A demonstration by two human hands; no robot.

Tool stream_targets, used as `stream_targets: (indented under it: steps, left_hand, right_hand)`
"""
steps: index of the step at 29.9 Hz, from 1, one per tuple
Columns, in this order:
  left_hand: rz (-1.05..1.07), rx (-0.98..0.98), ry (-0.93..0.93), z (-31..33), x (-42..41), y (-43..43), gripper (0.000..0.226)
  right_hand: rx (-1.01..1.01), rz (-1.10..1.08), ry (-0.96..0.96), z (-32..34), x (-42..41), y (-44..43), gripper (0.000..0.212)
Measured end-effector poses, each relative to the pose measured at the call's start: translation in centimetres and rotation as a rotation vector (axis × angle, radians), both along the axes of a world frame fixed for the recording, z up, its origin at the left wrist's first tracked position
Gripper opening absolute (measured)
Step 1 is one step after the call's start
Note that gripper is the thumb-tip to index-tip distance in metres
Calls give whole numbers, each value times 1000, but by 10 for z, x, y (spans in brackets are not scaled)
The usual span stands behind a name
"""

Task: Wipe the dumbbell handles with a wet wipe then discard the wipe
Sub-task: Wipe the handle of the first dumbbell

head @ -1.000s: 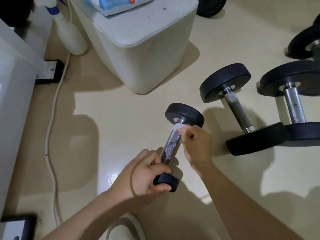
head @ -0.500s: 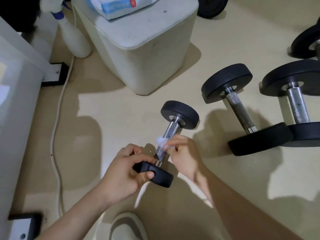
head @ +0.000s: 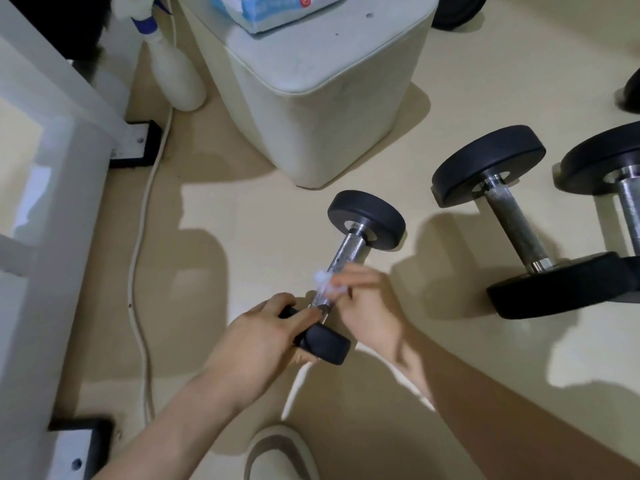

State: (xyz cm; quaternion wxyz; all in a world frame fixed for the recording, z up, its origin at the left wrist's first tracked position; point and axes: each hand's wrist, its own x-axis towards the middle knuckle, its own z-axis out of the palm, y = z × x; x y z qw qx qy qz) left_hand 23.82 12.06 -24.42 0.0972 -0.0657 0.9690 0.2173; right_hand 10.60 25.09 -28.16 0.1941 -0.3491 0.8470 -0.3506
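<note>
— Status, L to R pls?
— Far L: white cable on the floor, spray bottle beside the pale stool, wipes pack on top of it. Mid-frame, my left hand is curled round the near plate of the small dumbbell; its far plate sits on the floor.
— And the R?
— My right hand pinches the wet wipe against the low end of the handle, just above that plate. It's blurry, so I can't tell how far the wipe wraps round.
— Which step?
— Wiping handle no. 1, I'd say. Further R, the big dumbbell and the edge dumbbell lie apart from both hands.
— Next?
— Prob slide the wipe up the bar w/ a firm squeeze while L steadies the plate. Then the other handles, discard last. No bin in view.
</note>
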Motion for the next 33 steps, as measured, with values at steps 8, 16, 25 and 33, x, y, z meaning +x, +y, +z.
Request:
stream_targets:
  steps: [8, 16, 25, 33]
  left_hand:
    - [375, 650, -73, -17, 3, 36, 43]
    - [233, 375, 16, -15, -4, 39, 57]
    - [227, 311, -3, -7, 6, 29, 40]
    - [221, 120, -80, -8, 18, 24, 38]
  right_hand:
    - [30, -98, 128, -2, -31, -15, 20]
    - [25, -186, -231, 1, -46, -9, 35]
    - [-70, -208, -282, -2, -52, -27, 17]
    - [-124, -337, -734, 2, -31, -41, 10]
